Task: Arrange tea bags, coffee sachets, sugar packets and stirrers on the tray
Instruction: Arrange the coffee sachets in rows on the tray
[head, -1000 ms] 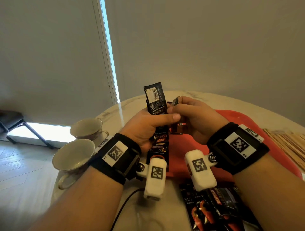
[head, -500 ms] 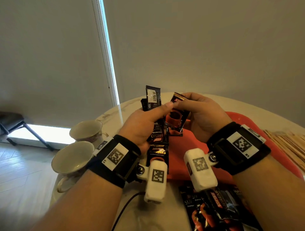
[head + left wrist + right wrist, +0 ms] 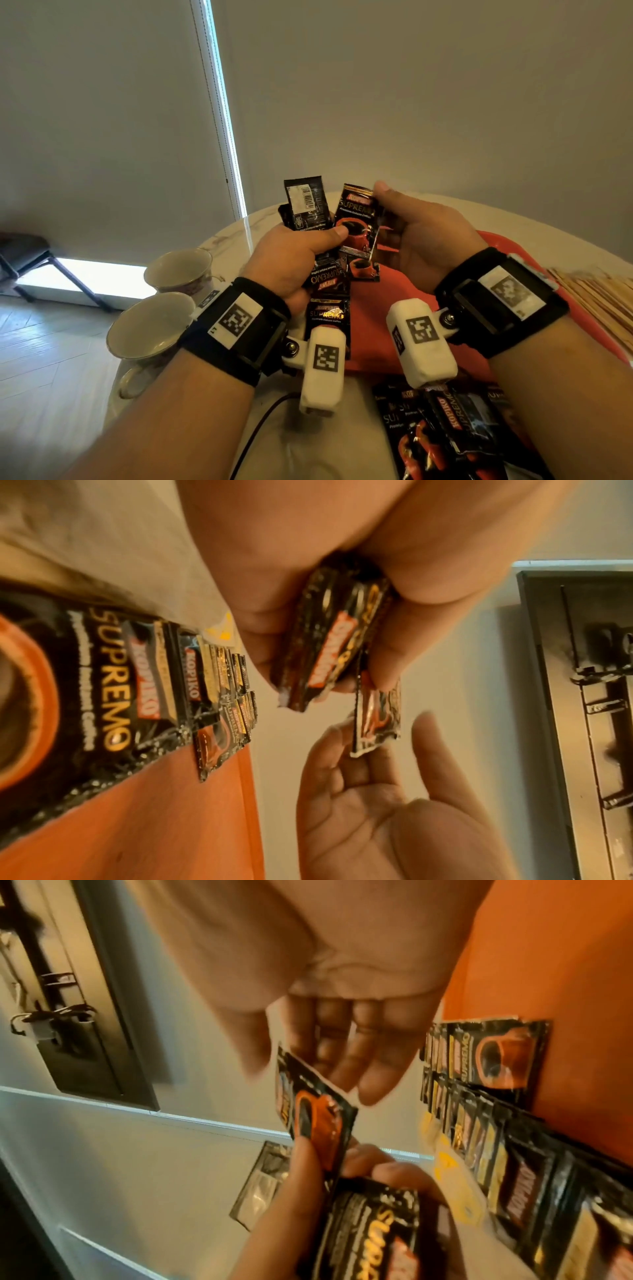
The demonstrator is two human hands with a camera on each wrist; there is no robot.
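My left hand [image 3: 298, 250] grips a bundle of black coffee sachets [image 3: 329, 642] above the red tray [image 3: 387, 308]. Its thumb presses on the front sachet [image 3: 356, 222], which shows a red cup; a barcode-backed sachet [image 3: 305, 202] sticks up behind it. My right hand [image 3: 421, 236] is beside that front sachet [image 3: 318, 1118] with straight fingers [image 3: 346, 1064] behind its upper edge and the thumb held apart. A row of overlapping sachets [image 3: 329, 315] lies along the tray's left side [image 3: 496, 1123].
Two empty cups [image 3: 178, 270] [image 3: 150, 329] stand at the table's left edge. A pile of wooden stirrers [image 3: 596, 294] lies right of the tray. More coffee packs [image 3: 445, 428] lie near me. A black cable [image 3: 260, 425] runs under my left wrist.
My right hand pinched the front sachet and turned it upright; now its fingers have straightened. My left thumb has shifted onto that sachet. Both hands rose slightly.
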